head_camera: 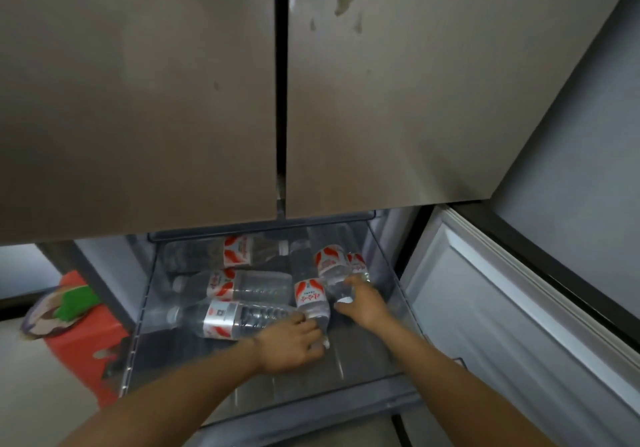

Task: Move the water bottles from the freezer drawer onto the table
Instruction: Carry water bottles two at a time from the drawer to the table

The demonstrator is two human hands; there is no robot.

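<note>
Water bottles (242, 285) — six (some overlap); freezer drawer (363, 360) — one; two hands: left hand (294, 342), right hand (363, 302).

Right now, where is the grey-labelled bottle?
Head view: the grey-labelled bottle lies on its side at the front left of the freezer drawer, its base beside the left hand.

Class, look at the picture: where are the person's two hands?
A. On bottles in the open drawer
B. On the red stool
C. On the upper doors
A: the left hand grips one bottle and the right hand another, both lying in the drawer.
</note>
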